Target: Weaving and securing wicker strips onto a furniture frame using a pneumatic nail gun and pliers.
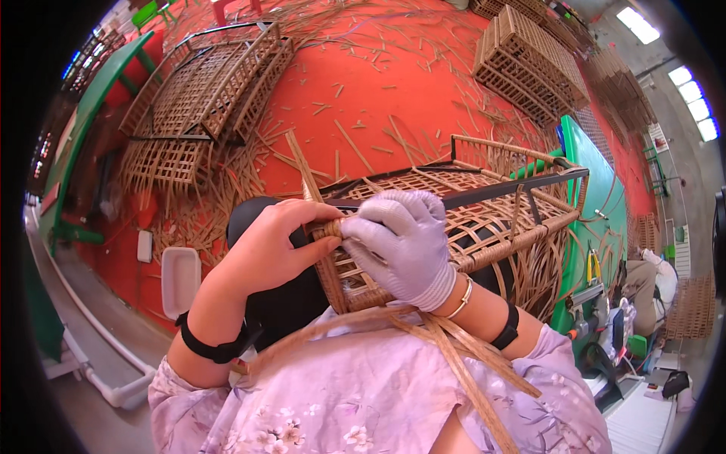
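Note:
Across my lap lies a wicker basket (pixel 522 240) of open brown lattice on a dark frame. My bare left hand (pixel 274 246) pinches its wrapped rim at the left corner, thumb on the near side and fingers on the far side. My right hand (pixel 404 240), in a pale knitted glove, is closed at the same corner, its fingertips touching the wrapping beside my left thumb. What exactly lies under those fingertips is hidden. A flat brown strip (pixel 304 168) sticks up beyond my left hand. Several loose wicker strips (pixel 473 367) hang over my lap below the right wrist.
Another woven basket (pixel 204 106) stands at the far left, and stacked woven pieces (pixel 529 64) at the far right. Cut strips (pixel 227 200) litter the red floor. A white tray (pixel 181 281) is at left; a green table (pixel 597 204) at right, where another person (pixel 650 291) sits.

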Demonstrator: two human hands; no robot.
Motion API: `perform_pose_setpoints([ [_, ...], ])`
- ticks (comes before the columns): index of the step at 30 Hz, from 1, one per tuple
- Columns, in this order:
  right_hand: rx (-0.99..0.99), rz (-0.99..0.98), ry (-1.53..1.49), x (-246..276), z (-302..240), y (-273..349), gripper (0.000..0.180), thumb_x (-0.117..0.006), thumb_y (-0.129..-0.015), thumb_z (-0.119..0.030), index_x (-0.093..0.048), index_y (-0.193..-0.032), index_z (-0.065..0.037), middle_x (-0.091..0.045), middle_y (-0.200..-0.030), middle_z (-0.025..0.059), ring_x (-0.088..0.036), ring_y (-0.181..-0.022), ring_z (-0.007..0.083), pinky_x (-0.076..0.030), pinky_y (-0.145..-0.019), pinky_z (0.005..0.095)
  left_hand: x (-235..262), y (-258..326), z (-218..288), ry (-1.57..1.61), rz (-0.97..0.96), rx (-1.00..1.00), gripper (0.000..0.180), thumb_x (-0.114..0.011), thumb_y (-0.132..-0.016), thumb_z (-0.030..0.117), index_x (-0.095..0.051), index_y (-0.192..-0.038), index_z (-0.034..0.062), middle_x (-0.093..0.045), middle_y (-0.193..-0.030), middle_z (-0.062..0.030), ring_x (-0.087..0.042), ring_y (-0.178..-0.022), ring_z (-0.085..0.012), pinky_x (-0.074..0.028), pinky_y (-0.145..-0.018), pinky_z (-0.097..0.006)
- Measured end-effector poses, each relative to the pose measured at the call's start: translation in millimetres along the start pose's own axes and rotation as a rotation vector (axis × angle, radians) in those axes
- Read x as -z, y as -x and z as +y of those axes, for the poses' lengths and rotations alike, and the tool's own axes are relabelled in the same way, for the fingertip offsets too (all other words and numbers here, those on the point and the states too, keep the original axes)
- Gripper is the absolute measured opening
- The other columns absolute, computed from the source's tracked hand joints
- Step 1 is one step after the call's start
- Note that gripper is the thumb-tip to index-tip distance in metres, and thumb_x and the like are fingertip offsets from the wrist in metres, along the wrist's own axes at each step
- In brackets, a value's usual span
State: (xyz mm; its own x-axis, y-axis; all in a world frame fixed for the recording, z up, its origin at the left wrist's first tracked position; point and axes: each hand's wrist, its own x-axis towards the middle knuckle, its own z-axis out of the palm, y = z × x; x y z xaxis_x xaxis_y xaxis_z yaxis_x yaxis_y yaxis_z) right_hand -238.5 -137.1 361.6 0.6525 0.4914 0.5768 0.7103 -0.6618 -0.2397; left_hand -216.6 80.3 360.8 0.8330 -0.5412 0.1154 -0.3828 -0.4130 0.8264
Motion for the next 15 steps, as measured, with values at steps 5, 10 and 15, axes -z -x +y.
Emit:
perform_pose_setpoints([
  [5,-0.206,-0.116,-0.339,-0.1,0.6,19.4,0.015,-0.071,-0.08,-0.023,-0.065,-0.078,-0.009,-0.059,-0.074,0.0096,-0.061,-0.062,0.0275,-0.048,-0.056,0.0384,2.7,1.5,4.5,-0.077,0.013,-0.032,0.032,-0.074,-0.081,0.015,-0.065,-0.109,0.0023,-0.067,-0.099,-0.013,-0.062,-0.091,-0.0282,-0.049,-0.081,-0.036],
  [10,-0.33,0.047,-0.441,-11.4,-6.0,23.2,0.017,-0.072,-0.083,-0.02,-0.07,-0.091,-0.005,-0.063,-0.075,0.0129,-0.063,-0.064,0.0314,-0.05,-0.057,0.0379,4.8,-5.5,4.3,0.041,-0.07,0.084,0.034,-0.07,-0.084,0.011,-0.063,-0.115,-0.0018,-0.067,-0.103,-0.0089,-0.061,-0.098,-0.0177,-0.046,-0.089,-0.031],
  [15,-0.657,-0.43,-0.638,-18.7,1.8,30.2,0.031,-0.066,-0.087,-0.027,-0.067,-0.107,-0.004,-0.066,-0.092,0.0159,-0.066,-0.078,0.0301,-0.052,-0.07,0.0367,4.5,-5.2,3.6,0.045,-0.124,0.131,0.035,-0.07,-0.084,0.009,-0.061,-0.116,-0.0036,-0.066,-0.104,-0.0069,-0.059,-0.099,-0.013,-0.046,-0.091,-0.029],
])
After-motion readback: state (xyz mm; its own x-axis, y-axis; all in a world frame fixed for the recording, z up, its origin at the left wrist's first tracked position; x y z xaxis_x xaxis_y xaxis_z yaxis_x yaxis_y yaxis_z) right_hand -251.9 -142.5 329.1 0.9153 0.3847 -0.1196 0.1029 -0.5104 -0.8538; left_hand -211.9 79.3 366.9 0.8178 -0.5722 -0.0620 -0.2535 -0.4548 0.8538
